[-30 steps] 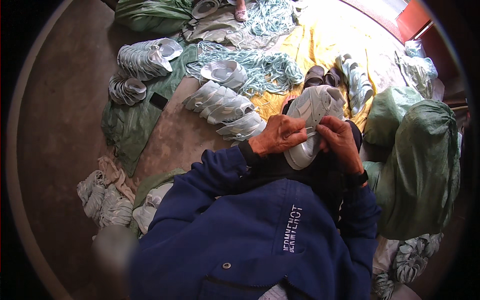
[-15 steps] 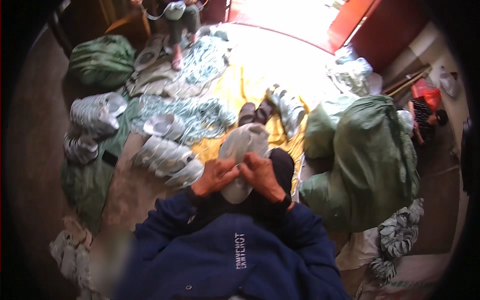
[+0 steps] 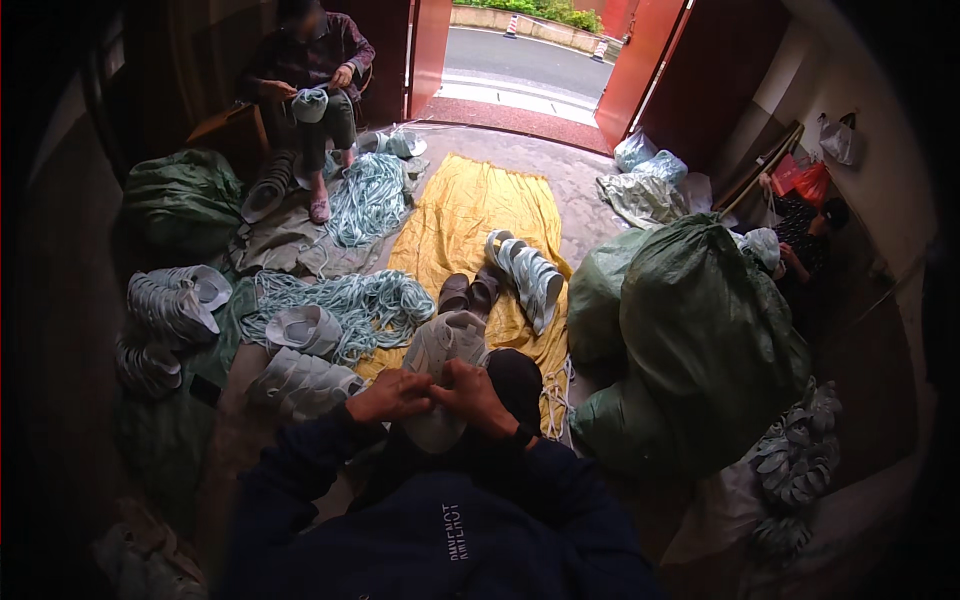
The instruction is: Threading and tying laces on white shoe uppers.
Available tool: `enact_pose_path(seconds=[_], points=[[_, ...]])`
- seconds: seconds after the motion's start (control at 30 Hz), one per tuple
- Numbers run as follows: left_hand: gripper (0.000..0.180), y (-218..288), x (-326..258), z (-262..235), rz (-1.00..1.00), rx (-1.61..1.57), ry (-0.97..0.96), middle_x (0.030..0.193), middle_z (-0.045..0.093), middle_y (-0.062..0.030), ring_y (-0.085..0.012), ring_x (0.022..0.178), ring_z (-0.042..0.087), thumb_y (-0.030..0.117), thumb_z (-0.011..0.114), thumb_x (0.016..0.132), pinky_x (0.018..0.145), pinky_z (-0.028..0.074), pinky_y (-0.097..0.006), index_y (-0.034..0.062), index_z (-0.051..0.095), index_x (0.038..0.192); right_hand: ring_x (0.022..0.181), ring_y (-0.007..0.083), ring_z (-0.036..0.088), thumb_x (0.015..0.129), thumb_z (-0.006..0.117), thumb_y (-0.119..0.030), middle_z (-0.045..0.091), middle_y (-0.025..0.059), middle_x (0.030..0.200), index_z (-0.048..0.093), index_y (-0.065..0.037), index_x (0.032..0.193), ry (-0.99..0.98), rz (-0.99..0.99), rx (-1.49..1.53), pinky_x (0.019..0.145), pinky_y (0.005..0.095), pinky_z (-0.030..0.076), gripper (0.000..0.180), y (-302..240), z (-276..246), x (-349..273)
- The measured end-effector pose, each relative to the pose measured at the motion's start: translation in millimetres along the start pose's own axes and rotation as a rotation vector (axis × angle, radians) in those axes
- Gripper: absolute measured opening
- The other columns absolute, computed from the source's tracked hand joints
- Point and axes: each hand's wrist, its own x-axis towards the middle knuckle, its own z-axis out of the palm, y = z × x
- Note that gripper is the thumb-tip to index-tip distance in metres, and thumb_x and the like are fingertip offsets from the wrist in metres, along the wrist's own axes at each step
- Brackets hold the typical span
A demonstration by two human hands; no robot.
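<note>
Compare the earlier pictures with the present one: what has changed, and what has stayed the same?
The head camera tilted up, bringing the open doorway and a seated person into view. Nothing was grasped or released. The left hand and right hand still hold the pale shoe on the lap; the shoe piles lie unmoved.

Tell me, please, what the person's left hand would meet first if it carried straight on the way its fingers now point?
The left hand points rightward and would meet the right hand almost at once; both already grip the pale shoe on the lap. Depth between them is unclear.
</note>
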Motion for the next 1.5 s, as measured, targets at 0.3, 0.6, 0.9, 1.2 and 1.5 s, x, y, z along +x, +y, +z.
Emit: enact_pose_path(seconds=[0.3,0.6,0.9,1.2,1.5], points=[[0.046,1,49,-17,0.075,0.519,-0.160,0.090,0.055,-0.0092,-0.0273,0.087,0.057,0.028,0.069,0.061,0.076,0.038,-0.041,0.0085,0.054,0.100,0.079,0.0395,0.062,0.076,0.070,-0.027,0.061,0.0226,0.081,0.055,0.001,0.091,0.145,-0.183,-0.002,0.064,0.0436,0.050,0.035,-3,11,-5],[0.059,-29,52,-17,0.447,0.596,-0.102,0.083,0.054,-0.0078,-0.0280,0.086,0.053,0.040,0.071,0.063,0.078,0.033,-0.045,0.0108,0.049,0.110,0.082,0.0395,0.061,0.080,0.066,-0.025,0.060,0.0210,0.089,0.054,-0.001,0.096,0.150,-0.265,-0.037,0.066,0.0453,0.049,0.032,16,15,0],[0.024,-30,57,-20,0.317,0.324,0.002,0.061,0.049,-0.0110,-0.0327,0.056,0.053,0.034,0.064,0.074,0.048,0.038,-0.042,0.0136,0.053,0.080,0.090,0.0368,0.059,0.083,0.055,-0.008,0.057,0.0195,0.100,0.057,-0.004,0.104,-0.234,-0.250,0.080,0.072,0.0412,0.049,0.022,12,-23,4],[0.036,-21,57,-33,0.178,0.305,-0.175,0.062,0.054,-0.0115,-0.0325,0.062,0.060,0.033,0.073,0.059,0.050,0.044,-0.044,0.0125,0.050,0.078,0.053,0.0277,0.057,0.082,0.053,-0.009,0.053,0.0135,0.065,0.057,-0.009,0.088,0.173,-0.449,-0.976,0.044,0.0376,0.044,0.007,72,-135,25],[0.047,-8,45,-30,0.021,0.093,-0.145,0.084,0.057,-0.0046,-0.0252,0.087,0.058,0.027,0.074,0.058,0.069,0.046,-0.041,0.0135,0.056,0.099,0.097,0.0314,0.056,0.086,0.053,-0.008,0.059,0.0156,0.102,0.059,-0.001,0.106,0.124,0.102,-0.788,0.084,0.0375,0.045,0.022,132,-259,-117]])
